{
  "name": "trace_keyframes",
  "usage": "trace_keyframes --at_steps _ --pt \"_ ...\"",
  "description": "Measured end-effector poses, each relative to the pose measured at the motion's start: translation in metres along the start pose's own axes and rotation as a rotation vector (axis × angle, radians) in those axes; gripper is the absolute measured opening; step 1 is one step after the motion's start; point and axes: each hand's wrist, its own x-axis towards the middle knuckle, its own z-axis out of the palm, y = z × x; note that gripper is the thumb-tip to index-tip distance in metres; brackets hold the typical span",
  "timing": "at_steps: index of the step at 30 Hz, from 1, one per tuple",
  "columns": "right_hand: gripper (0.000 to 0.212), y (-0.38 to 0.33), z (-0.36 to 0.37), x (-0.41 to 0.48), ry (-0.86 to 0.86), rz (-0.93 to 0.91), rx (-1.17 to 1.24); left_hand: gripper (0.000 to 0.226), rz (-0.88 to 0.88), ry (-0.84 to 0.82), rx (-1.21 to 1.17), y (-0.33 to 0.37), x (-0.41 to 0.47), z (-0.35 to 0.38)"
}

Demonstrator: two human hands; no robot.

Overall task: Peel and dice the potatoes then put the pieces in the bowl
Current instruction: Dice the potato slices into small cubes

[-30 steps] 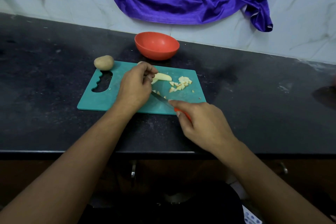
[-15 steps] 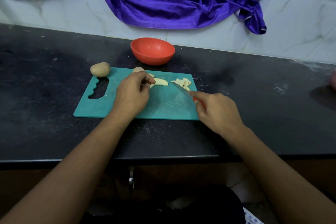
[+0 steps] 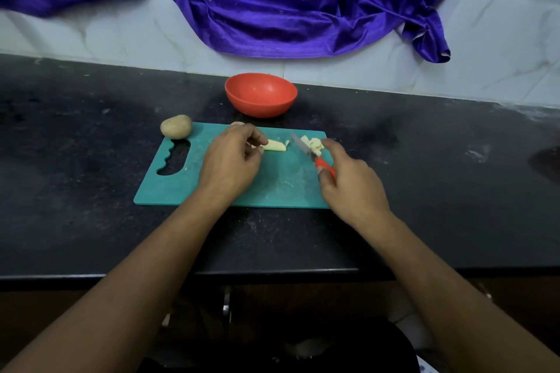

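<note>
knife (image 3: pixel 305 149) moved to diced pieces (image 3: pixel 315 142), left hand (image 3: pixel 230 157) partly hides wedge (image 3: pixel 274 146)

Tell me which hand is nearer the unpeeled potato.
Left. The left hand, holding a slice, sits right of the potato; the right hand is farther right, gripping the knife.

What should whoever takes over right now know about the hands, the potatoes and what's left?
Left hand: fingertips pinch the end of the peeled potato strip on the cutting board.
Right hand: grips the knife by its red handle, blade beside the diced pile.
Red bowl: behind the board, no pieces show in it.
Done: part of one potato is peeled and diced.
Left: dice the strip, peel and dice the whole potato at the board's far left corner, then move everything into the bowl. A further piece at the board's far edge is partly hidden.
</note>
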Motion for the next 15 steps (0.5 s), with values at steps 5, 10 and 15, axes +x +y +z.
trace_keyframes --at_steps 5,10,15 --pt "0.038 -0.004 0.006 -0.003 0.010 0.011 -0.042 0.027 0.092 -0.130 0.353 0.010 0.028 -0.001" --pt "0.046 -0.005 0.008 -0.008 0.048 0.001 -0.027 0.033 0.150 -0.351 0.661 0.020 0.050 0.007" --pt "0.049 -0.005 0.011 -0.010 0.081 -0.005 -0.036 0.022 0.212 -0.390 0.709 0.027 0.062 0.007"
